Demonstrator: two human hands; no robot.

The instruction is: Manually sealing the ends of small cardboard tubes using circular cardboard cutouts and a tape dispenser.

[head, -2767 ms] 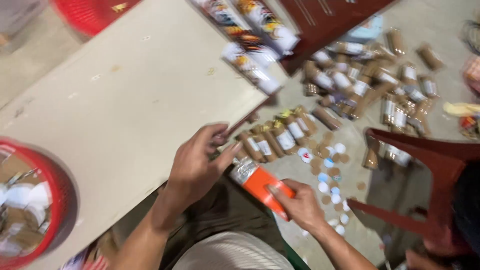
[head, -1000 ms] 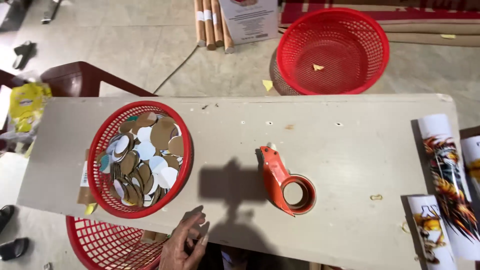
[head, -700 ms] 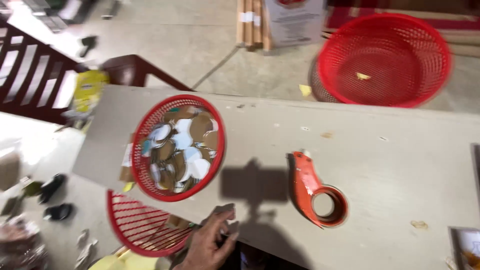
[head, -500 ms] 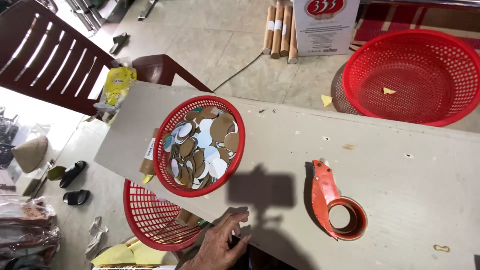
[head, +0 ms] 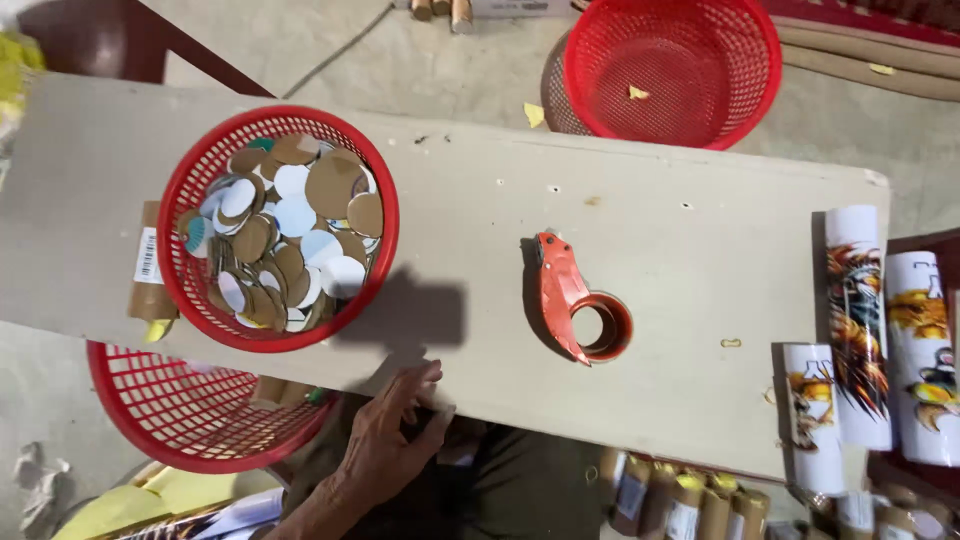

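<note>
My left hand (head: 390,445) rests at the near edge of the pale board table (head: 680,250), fingers spread and holding nothing. Just beyond it stands a red mesh basket (head: 190,290) filled with several round cardboard and paper discs (head: 285,230). An orange tape dispenser (head: 575,310) lies on the table to the right of the hand. My right hand is out of view.
A brown cardboard tube (head: 150,265) lies left of the basket. Printed paper rolls (head: 860,320) lie at the table's right end. One empty red basket (head: 670,65) sits on the floor beyond, another (head: 190,410) under the near edge. Wrapped tubes (head: 700,505) lie below.
The view has swung right and closer, so the basket and dispenser sit more central. My left hand stays at the table's near edge, now fully seen with fingers spread.
</note>
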